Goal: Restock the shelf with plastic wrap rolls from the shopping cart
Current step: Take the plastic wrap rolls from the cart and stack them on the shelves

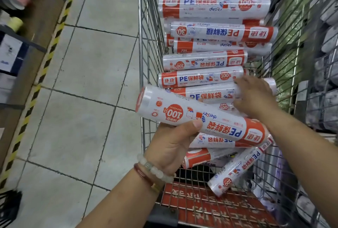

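A wire shopping cart (pixel 146 48) holds several white and red plastic wrap rolls lying crosswise. My left hand (pixel 173 143) grips one roll (pixel 192 118) from below, thumb on top, and holds it tilted above the cart's near left corner. My right hand (pixel 254 97) reaches into the cart and curls round another roll (pixel 219 94) in the pile; its fingertips are hidden behind that roll. More rolls (pixel 214 7) lie at the cart's far end. One roll (pixel 237 171) leans slantwise near the handle.
A shelf unit (pixel 22 31) with goods stands at the left, edged by yellow and black floor tape (pixel 45 63). Grey floor tiles lie between it and the cart. Packaged goods (pixel 325 81) fill shelving to the right of the cart. The red child seat flap (pixel 210 205) is nearest me.
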